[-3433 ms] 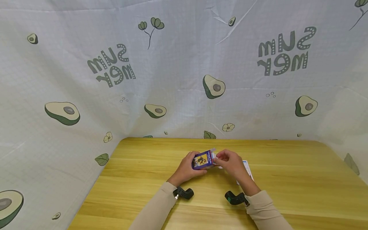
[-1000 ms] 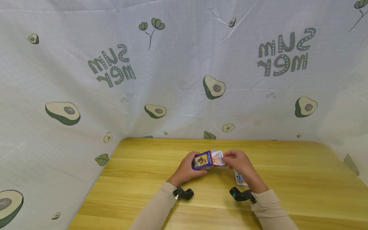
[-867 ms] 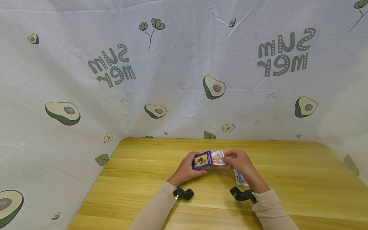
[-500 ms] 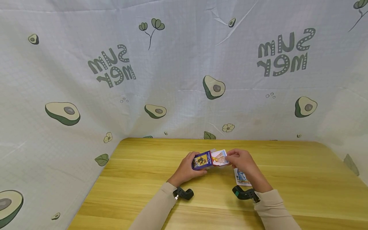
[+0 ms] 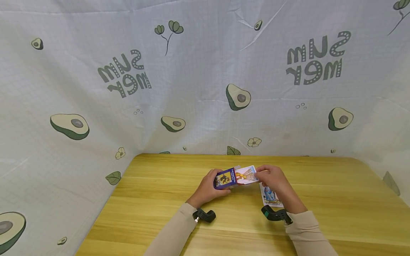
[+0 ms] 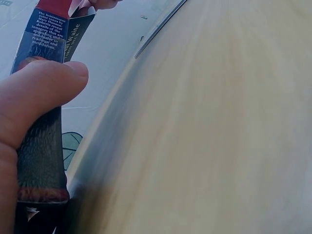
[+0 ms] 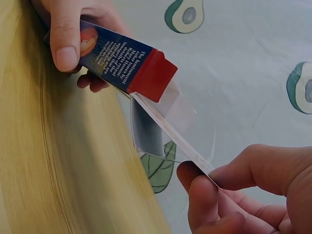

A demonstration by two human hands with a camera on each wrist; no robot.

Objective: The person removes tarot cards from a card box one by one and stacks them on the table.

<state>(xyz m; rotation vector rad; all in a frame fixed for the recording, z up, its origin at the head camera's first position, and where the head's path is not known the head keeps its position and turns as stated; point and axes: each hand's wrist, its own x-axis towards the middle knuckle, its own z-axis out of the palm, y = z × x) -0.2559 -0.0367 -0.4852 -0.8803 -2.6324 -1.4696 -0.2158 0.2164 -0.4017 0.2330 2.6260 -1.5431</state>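
My left hand [image 5: 208, 185] grips a blue tarot card box [image 5: 224, 179] around its sides, with the thumb along the narrow printed face in the left wrist view. The box's end flaps stand open toward the right. Out of that end sticks a tarot card [image 5: 246, 175] with a picture of rods, partly inside the box. My right hand [image 5: 272, 179] pinches the card's outer end between thumb and fingers, as the right wrist view shows. Whether it is one card or a thin stack, I cannot tell. Below the right hand another tarot card [image 5: 270, 196] lies on the table, partly covered by the wrist.
A wooden table [image 5: 153, 199] lies under both hands. Behind it hangs a white cloth [image 5: 198, 71] with avocado prints. A black wrist camera [image 5: 206, 215] sits on the left wrist, and another black wrist camera [image 5: 273, 214] on the right.
My right hand first reached into the box's open end, then moved right, drawing the card farther out. More of the card on the table shows now. The left hand and box stay in place.
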